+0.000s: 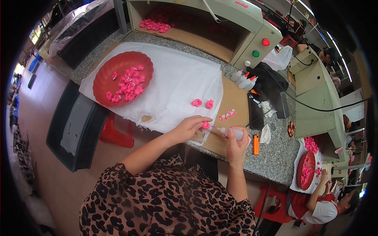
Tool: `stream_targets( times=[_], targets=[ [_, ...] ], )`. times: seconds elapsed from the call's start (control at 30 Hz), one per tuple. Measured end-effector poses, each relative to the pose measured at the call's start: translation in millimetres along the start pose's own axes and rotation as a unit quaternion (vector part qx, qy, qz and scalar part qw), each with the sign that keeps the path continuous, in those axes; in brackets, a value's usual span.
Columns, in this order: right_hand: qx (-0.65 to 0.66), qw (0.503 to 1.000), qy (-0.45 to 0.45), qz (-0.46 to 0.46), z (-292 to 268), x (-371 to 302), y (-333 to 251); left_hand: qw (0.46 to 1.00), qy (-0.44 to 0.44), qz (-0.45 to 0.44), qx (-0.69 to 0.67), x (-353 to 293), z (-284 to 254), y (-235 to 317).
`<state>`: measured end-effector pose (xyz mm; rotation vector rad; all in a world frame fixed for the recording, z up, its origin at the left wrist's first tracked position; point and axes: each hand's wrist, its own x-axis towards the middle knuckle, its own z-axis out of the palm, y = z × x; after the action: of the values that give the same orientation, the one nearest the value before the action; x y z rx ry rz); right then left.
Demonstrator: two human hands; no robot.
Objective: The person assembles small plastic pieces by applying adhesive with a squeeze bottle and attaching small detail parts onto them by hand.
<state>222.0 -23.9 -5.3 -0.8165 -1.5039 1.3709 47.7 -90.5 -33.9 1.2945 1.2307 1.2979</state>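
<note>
Between the fingertips of my left hand (189, 128) is a small pink figure (205, 125), closed in a pinch. My right hand (237, 144) grips a translucent squeeze bottle (232, 133), its thin nozzle reaching to the pink figure. Whether the tip touches it I cannot tell. Just beyond my hands, two pink figures (203, 103) sit on the white sheet (177, 78). Some small white-and-pink pieces (228, 114) lie in a row on the brown board (232, 94). A scalloped red plate (103, 74) at the left holds a heap of pink figures (130, 83).
Ahead stands a beige cabinet (248, 23) with red and green buttons and more pink pieces inside. Several small bottles (246, 82), a dark phone-like slab (256, 114), crumpled tissue (265, 134) and an orange lighter (256, 144) lie rightward. Another person (319, 204) sits far right. A dark bin (75, 126) stands left.
</note>
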Motion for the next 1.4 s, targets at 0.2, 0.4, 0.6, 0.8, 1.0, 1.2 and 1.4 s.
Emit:
stream_targets(
  times=[0.2, 0.4, 0.6, 0.8, 1.0, 1.2, 1.4],
  targets=[
    [0.001, 1.0, 0.0, -0.012, 1.2, -3.8, 0.0, 1.0, 0.01, -0.007, -0.015, 0.5, 0.6, -0.2],
    [-0.006, 1.0, 0.006, -0.027, 3.6, -5.4, 1.7, 0.999, 0.02, 0.002, -0.04, 1.6, 1.1, -5.7],
    [0.009, 1.0, 0.019, -0.021, 6.3, -7.7, 2.1, 0.999, 0.033, 0.007, -0.034, 0.9, 1.4, -1.0],
    [0.009, 0.999, 0.025, -0.024, 7.5, -8.6, 3.2, 0.998, 0.043, 0.004, -0.043, 0.6, 1.0, -0.9],
    [0.021, 0.999, 0.043, -0.017, 8.7, -9.4, 6.5, 0.997, 0.042, -0.001, -0.063, 0.5, 1.6, -1.7],
    [0.03, 0.998, 0.057, -0.019, 13.1, -11.0, 5.4, 0.989, 0.053, -0.007, -0.135, 2.2, 4.6, -6.1],
    [0.044, 0.996, 0.073, -0.003, 19.7, -16.4, 5.8, 0.991, 0.067, 0.044, -0.104, 2.9, 4.4, -19.7]
  ],
)
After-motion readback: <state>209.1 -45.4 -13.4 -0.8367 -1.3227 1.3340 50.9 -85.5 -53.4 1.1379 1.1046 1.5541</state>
